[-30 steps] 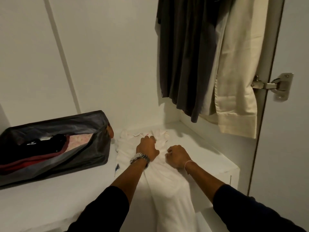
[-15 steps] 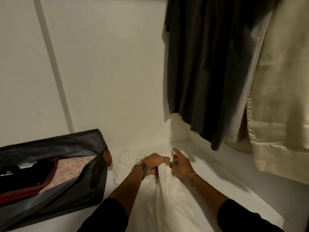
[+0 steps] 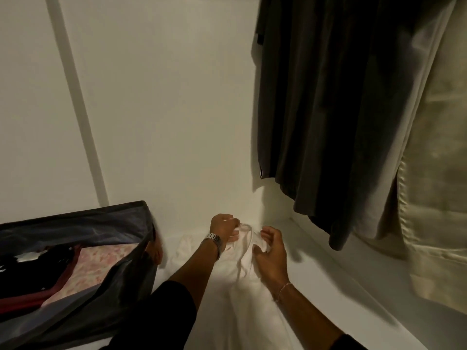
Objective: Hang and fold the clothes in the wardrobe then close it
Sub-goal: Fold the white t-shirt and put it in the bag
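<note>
A white garment lies lengthwise on the white wardrobe shelf, its far end bunched near the back wall. My left hand, with a watch on the wrist, grips the bunched top edge of the garment. My right hand, with a thin bracelet, pinches the cloth right beside it, fingers curled. Dark grey clothes and a cream garment hang at the upper right above the shelf.
A dark fabric storage box stands open on the shelf at the left, holding folded black, red and pink floral clothes. The white back wall rises just behind my hands. The hanging clothes' hems reach low over the shelf's right side.
The view has moved closer into the wardrobe; the door and hinge have left the frame. Both hands have slid toward the back wall and lifted the garment's far end off the shelf.
</note>
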